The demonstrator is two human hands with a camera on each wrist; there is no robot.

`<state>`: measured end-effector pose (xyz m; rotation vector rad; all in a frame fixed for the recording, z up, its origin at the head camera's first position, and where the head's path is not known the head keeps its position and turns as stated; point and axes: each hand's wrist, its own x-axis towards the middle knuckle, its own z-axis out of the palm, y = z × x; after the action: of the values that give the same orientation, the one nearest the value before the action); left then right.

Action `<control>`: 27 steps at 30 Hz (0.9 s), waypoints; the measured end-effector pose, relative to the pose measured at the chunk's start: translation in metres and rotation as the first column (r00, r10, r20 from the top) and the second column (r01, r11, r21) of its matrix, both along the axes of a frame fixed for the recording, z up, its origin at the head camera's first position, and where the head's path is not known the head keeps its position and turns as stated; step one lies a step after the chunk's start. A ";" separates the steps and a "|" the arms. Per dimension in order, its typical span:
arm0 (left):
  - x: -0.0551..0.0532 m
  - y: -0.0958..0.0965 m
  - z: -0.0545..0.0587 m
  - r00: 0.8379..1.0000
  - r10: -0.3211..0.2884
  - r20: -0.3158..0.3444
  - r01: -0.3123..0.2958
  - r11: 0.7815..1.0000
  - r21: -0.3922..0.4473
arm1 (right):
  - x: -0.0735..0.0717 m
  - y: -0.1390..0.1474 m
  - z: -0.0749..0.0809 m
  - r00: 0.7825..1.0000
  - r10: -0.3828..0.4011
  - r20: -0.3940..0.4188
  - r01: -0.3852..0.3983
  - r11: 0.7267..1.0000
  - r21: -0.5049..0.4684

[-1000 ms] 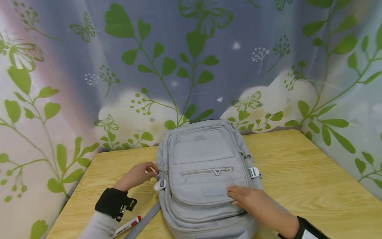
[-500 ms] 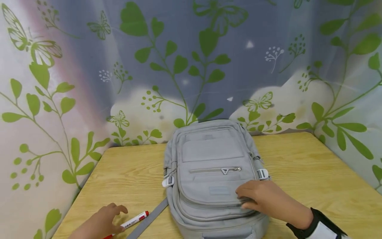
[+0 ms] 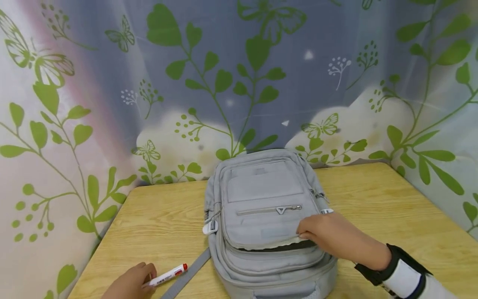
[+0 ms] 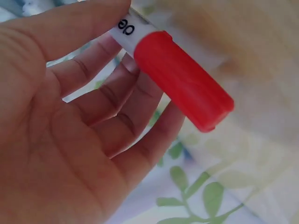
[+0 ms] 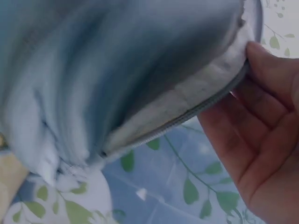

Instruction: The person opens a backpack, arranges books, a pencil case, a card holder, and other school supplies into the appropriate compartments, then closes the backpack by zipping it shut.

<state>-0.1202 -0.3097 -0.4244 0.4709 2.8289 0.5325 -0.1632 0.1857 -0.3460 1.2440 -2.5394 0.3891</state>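
Observation:
A grey backpack (image 3: 265, 182) lies on the wooden table, its front pocket partly unzipped. The right hand (image 3: 328, 234) pinches the edge of that pocket's flap and holds it up, so a dark gap shows below. In the right wrist view the thumb and fingers grip the zippered edge (image 5: 205, 100), with the pocket's pale lining visible. Left of the backpack, the left hand (image 3: 130, 282) holds a white marker (image 3: 166, 277) with a red cap. The left wrist view has the marker's red cap (image 4: 182, 79) close up, its barrel pinched between thumb and fingers.
A grey strap (image 3: 190, 272) runs from the backpack's left side toward the table's front edge. The wooden table (image 3: 171, 211) extends on both sides. Behind it hangs a curtain (image 3: 209, 83) printed with leaves and butterflies. A white side buckle (image 3: 210, 227) sits on the bag's left.
The left hand has left the backpack's side, moved down to the marker and taken hold of it. The right hand has lifted the front pocket's flap, opening a gap.

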 end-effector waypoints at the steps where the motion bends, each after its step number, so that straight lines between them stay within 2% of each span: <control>1: 0.000 0.003 0.005 1.000 -0.005 -0.011 0.005 1.000 0.002 | -0.002 0.000 0.005 0.999 -0.001 -0.034 0.000 1.000 -0.017; 4: 0.002 0.021 0.030 0.994 -0.025 -0.102 0.030 0.999 0.044 | -0.010 -0.003 0.022 0.980 -0.021 -0.200 0.007 0.997 -0.072; 7: 0.001 0.057 0.061 0.977 -0.046 -0.206 0.076 0.987 0.140 | -0.020 -0.009 0.037 0.930 -0.085 -0.357 0.048 0.992 -0.113; 9: -0.001 0.087 0.079 0.961 -0.090 -0.260 0.138 0.975 0.172 | -0.027 -0.012 0.045 0.904 -0.133 -0.406 0.085 0.987 -0.134; 10: -0.003 0.102 0.085 0.951 -0.121 -0.286 0.172 0.972 0.161 | -0.030 -0.014 0.048 0.896 -0.154 -0.416 0.102 0.984 -0.145; 12: -0.010 0.132 0.094 0.914 -0.202 -0.352 0.246 0.965 0.087 | -0.036 -0.017 0.053 0.889 -0.198 -0.414 0.137 0.975 -0.172; 13: -0.015 0.147 0.097 0.885 -0.239 -0.399 0.268 0.963 0.019 | -0.038 -0.019 0.054 0.886 -0.216 -0.410 0.150 0.971 -0.188; 14: -0.021 0.160 0.098 0.848 -0.280 -0.449 0.285 0.957 -0.059 | -0.041 -0.020 0.055 0.885 -0.229 -0.405 0.157 0.966 -0.205; 16: -0.036 0.183 0.096 0.737 -0.359 -0.573 0.282 0.933 -0.223 | -0.045 -0.023 0.055 0.887 -0.252 -0.386 0.168 0.957 -0.238; 17: -0.044 0.194 0.093 0.677 -0.387 -0.626 0.269 0.922 -0.278 | -0.047 -0.025 0.054 0.889 -0.262 -0.377 0.173 0.952 -0.252; 18: -0.053 0.203 0.091 0.611 -0.406 -0.680 0.246 0.913 -0.324 | -0.048 -0.026 0.054 0.889 -0.268 -0.371 0.176 0.948 -0.264; 19: -0.060 0.212 0.088 0.559 -0.421 -0.714 0.225 0.906 -0.358 | -0.049 -0.027 0.053 0.892 -0.272 -0.362 0.178 0.945 -0.273; 21: -0.075 0.227 0.080 0.471 -0.436 -0.767 0.189 0.899 -0.395 | -0.049 -0.029 0.053 0.898 -0.275 -0.344 0.180 0.942 -0.284; 22: -0.081 0.234 0.077 0.435 -0.445 -0.783 0.172 0.894 -0.413 | -0.048 -0.029 0.053 0.900 -0.274 -0.338 0.179 0.941 -0.286; 23: -0.087 0.239 0.073 0.405 -0.448 -0.797 0.160 0.893 -0.420 | -0.048 -0.030 0.054 0.902 -0.272 -0.335 0.177 0.942 -0.287; 24: -0.091 0.244 0.071 0.385 -0.456 -0.802 0.144 0.888 -0.436 | -0.047 -0.030 0.055 0.904 -0.270 -0.332 0.177 0.942 -0.286; 25: -0.096 0.248 0.069 0.377 -0.463 -0.802 0.131 0.884 -0.448 | -0.046 -0.030 0.056 0.906 -0.269 -0.328 0.178 0.942 -0.284; 27: -0.104 0.254 0.065 0.344 -0.468 -0.814 0.081 0.879 -0.470 | -0.044 -0.030 0.058 0.906 -0.272 -0.326 0.182 0.943 -0.280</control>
<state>-0.2243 -0.0557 -0.3599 1.5769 3.5407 -0.5587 -0.2074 0.1555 -0.2884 0.8262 -2.2095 0.3661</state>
